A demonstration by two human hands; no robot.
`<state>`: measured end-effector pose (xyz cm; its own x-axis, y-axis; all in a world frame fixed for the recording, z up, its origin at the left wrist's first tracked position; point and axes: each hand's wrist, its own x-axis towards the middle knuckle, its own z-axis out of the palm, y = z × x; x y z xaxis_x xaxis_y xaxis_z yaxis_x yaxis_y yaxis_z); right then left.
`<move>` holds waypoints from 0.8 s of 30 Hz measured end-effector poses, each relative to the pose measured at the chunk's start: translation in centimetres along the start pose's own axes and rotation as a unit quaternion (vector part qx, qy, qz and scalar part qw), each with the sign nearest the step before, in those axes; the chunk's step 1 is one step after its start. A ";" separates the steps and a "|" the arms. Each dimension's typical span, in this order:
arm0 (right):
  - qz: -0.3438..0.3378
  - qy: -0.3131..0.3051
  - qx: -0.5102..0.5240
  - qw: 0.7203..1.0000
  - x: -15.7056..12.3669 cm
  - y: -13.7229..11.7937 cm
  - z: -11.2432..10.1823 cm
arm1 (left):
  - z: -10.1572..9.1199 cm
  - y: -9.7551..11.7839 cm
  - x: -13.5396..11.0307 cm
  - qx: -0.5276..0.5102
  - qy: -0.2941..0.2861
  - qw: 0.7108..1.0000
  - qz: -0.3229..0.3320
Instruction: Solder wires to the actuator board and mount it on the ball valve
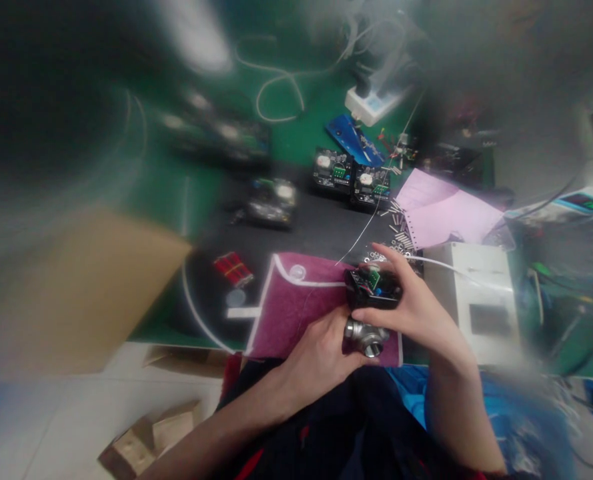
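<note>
Evidently, a metal fitting and a circuit-board housing met between two hands

From the head view, the metal fitting [369, 338] and the black housing [371, 297] sat over a purple cloth [296, 310] at the near edge of the green counter [289, 147]. The left hand's [321, 343] grip was closed around the fitting's left side, thumb along the near edge. The right hand's [419, 307] grip was spread wide about the housing, thumb along its near side and forefinger reaching past the far side; how firmly it pressed, I could not tell. The two parts lay close together, though whether they were joined was hidden.

Judging by looks, the fitting was probably heavy, rigid and somewhat slippery, best taken around its thick body. The housing seemed stiff, but its exposed board was likely fragile, so its outer walls offered the safer hold.

The fitting was silvery and rounded, with a round opening facing the wearer. The housing was dark, with a green connector [374, 277] and a small blue component inside.
</note>
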<state>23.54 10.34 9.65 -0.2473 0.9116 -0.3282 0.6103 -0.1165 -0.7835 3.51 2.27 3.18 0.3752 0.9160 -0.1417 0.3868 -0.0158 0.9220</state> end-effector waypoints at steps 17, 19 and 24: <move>-0.026 0.094 0.070 0.993 -1.9 2.6 0.4 | 0.2 -0.9 -0.1 0.173 0.181 0.956 0.155; -0.023 0.137 0.068 0.988 -2.9 3.4 0.7 | 0.3 -1.3 -0.1 0.144 0.199 0.953 0.178; -0.061 0.170 0.031 0.983 -4.2 4.4 1.9 | 0.1 -1.8 0.3 0.145 0.128 0.967 0.164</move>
<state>25.83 5.20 6.58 -0.0435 0.9981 -0.0430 0.5415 -0.0126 -0.8406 3.03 2.48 1.48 0.3105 0.9117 0.2690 0.5171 -0.3995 0.7570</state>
